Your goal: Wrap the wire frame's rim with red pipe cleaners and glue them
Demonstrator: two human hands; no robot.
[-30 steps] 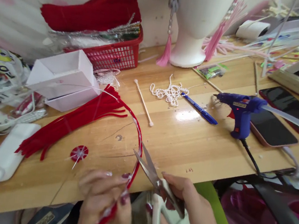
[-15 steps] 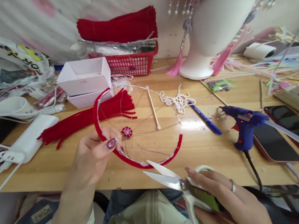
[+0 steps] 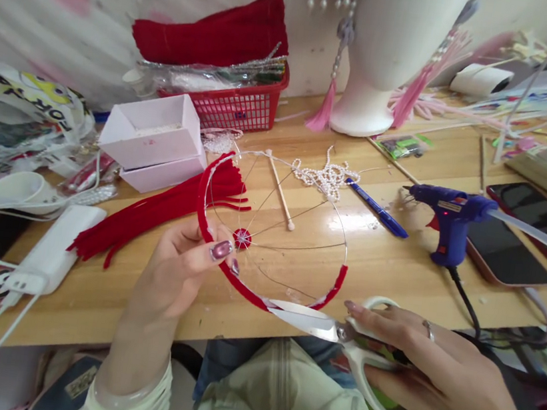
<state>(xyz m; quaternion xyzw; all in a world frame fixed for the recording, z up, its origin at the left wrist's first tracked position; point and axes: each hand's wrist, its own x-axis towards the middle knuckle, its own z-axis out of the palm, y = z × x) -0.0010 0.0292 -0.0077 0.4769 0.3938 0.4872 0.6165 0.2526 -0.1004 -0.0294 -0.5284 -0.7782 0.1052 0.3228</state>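
My left hand (image 3: 179,270) pinches the left side of a wire hoop (image 3: 224,272) partly wrapped in red chenille stem, with thin wire spokes meeting at a small red hub (image 3: 242,238). The hoop is held up just above the wooden table's front edge (image 3: 89,305). My right hand (image 3: 433,374) grips white-handled scissors (image 3: 336,338). Their blades point left and touch the hoop's lower rim where the red wrapping ends.
Loose red chenille stems (image 3: 151,212) lie left of the hoop beside a white box (image 3: 154,139). A red basket (image 3: 236,103), pearl strand (image 3: 328,175), blue pen (image 3: 378,209), blue glue gun (image 3: 446,217), phones (image 3: 509,253) and a white mannequin neck (image 3: 383,58) crowd the table.
The hoop was turned from edge-on to face-on and raised by my left hand. The scissors swung round to point left and closed in on the hoop's lower rim.
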